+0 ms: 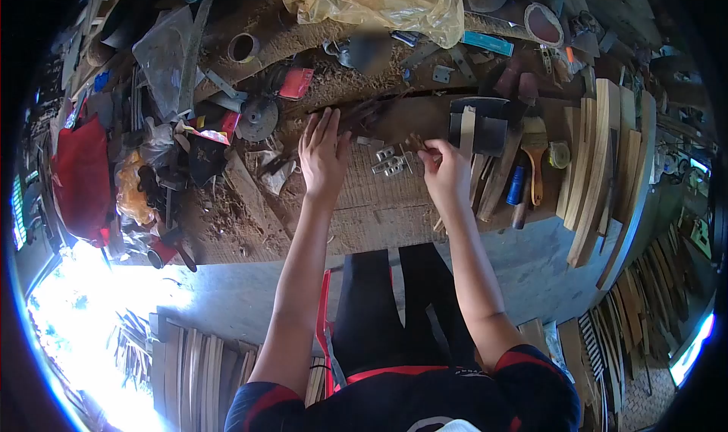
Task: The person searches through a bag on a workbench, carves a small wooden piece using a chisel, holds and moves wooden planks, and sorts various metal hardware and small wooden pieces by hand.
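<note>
Flat on the wooden workbench (371,221), my left hand (324,155) rests palm down with its fingers stretched out. Just right of it lies a small flat metal piece (369,141). My right hand (443,163) has its fingertips pinched together at the right of a cluster of small metal hardware pieces (390,163). A small brownish piece (414,141) shows at those fingertips, too small to identify. A thin metal strip stands between the cluster and my right hand.
Right of my hands are a paintbrush (535,145), a blue-handled tool (516,186), a tape roll (559,154) and long wood strips (596,166). Leftward lie a grinding disc (258,119), a red bag (80,178) and scraps. Yellowish plastic (379,7) lies at the back.
</note>
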The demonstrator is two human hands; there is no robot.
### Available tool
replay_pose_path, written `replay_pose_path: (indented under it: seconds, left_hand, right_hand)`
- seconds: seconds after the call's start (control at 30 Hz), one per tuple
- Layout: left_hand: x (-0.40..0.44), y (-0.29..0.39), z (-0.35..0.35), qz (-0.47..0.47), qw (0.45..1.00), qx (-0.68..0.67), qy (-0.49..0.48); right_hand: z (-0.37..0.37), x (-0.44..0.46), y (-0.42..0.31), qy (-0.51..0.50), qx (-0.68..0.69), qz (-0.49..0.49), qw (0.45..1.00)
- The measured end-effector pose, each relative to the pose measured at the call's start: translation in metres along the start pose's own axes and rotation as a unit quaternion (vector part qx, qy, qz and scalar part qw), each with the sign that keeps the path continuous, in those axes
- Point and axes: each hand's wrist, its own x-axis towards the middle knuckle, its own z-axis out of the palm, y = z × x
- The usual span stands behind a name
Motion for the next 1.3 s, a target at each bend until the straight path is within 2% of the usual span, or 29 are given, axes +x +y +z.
replay_pose_path:
  seconds: [0.07, 0.13, 0.17, 0.23, 0.3, 0.4, 0.5, 0.53, 0.6, 0.67, 0.8, 0.87, 1.0, 1.03, 1.07, 1.1, 1.17, 1.23, 1.3]
  left_hand:
    - [-0.006, 0.004, 0.000, -0.002, 1.000, 0.002, 0.020]
    - [-0.011, 0.009, -0.005, -0.038, 0.998, -0.014, -0.045]
    - [-0.011, 0.010, -0.006, -0.040, 0.998, -0.013, -0.045]
    - [-0.006, 0.014, -0.009, -0.003, 0.998, -0.058, -0.028]
    - [-0.006, 0.024, -0.013, -0.009, 0.998, -0.064, -0.022]
    - [-0.002, 0.045, -0.020, -0.041, 0.975, -0.205, -0.074]
    - [0.012, 0.055, -0.027, -0.070, 0.968, -0.228, -0.075]
    - [0.021, 0.051, -0.024, -0.079, 0.979, -0.188, -0.031]
    - [0.049, 0.043, -0.022, -0.181, 0.958, -0.219, 0.029]
    - [0.082, 0.036, -0.020, -0.141, 0.975, -0.147, 0.086]
    - [0.126, 0.038, -0.006, -0.131, 0.975, -0.155, 0.093]
    - [0.127, 0.021, 0.021, -0.023, 0.990, -0.058, 0.128]
    - [0.116, 0.022, 0.004, -0.013, 0.988, -0.089, 0.124]
    - [0.112, 0.030, -0.015, -0.077, 0.981, -0.138, 0.109]
    - [0.110, 0.038, -0.034, -0.142, 0.968, -0.188, 0.093]
    - [0.109, 0.039, -0.054, -0.162, 0.969, -0.174, 0.071]
    - [0.115, 0.013, -0.070, -0.076, 0.986, -0.060, 0.133]
    - [0.139, 0.008, -0.096, -0.104, 0.981, -0.052, 0.154]
    - [0.175, -0.019, -0.092, -0.079, 0.971, 0.041, 0.221]
  right_hand:
    - [0.003, -0.004, 0.004, -0.034, 0.016, 0.033, 0.999]
    - [0.003, -0.006, 0.007, -0.039, 0.030, 0.044, 0.998]
    - [0.002, -0.008, 0.008, -0.043, 0.044, 0.056, 0.996]
    - [0.000, -0.010, 0.010, -0.043, 0.057, 0.054, 0.996]
    - [-0.003, -0.013, 0.009, -0.041, 0.068, 0.052, 0.995]
    - [-0.008, -0.017, 0.006, -0.018, 0.078, 0.047, 0.996]
    - [-0.014, -0.019, 0.004, -0.028, 0.073, 0.038, 0.996]
    - [-0.017, -0.022, 0.002, -0.015, 0.058, 0.024, 0.998]
    - [-0.023, -0.027, -0.002, -0.004, 0.048, 0.006, 0.999]
    - [-0.028, -0.033, -0.007, -0.024, 0.058, 0.019, 0.998]
    - [-0.028, -0.049, -0.009, -0.012, 0.093, -0.010, 0.996]
    - [-0.024, -0.056, -0.003, -0.010, 0.114, -0.034, 0.993]
    - [-0.037, -0.063, -0.005, -0.067, 0.129, -0.051, 0.988]
    - [-0.042, -0.064, -0.005, -0.098, 0.121, -0.049, 0.987]
    - [-0.032, -0.069, 0.013, -0.084, 0.145, -0.036, 0.985]
    - [-0.035, -0.067, 0.010, -0.088, 0.145, -0.041, 0.985]
    - [-0.043, -0.062, 0.000, -0.086, 0.152, 0.012, 0.985]
    - [-0.043, -0.060, 0.011, -0.081, 0.118, -0.027, 0.989]
    - [-0.044, -0.056, 0.012, -0.070, 0.129, -0.040, 0.988]
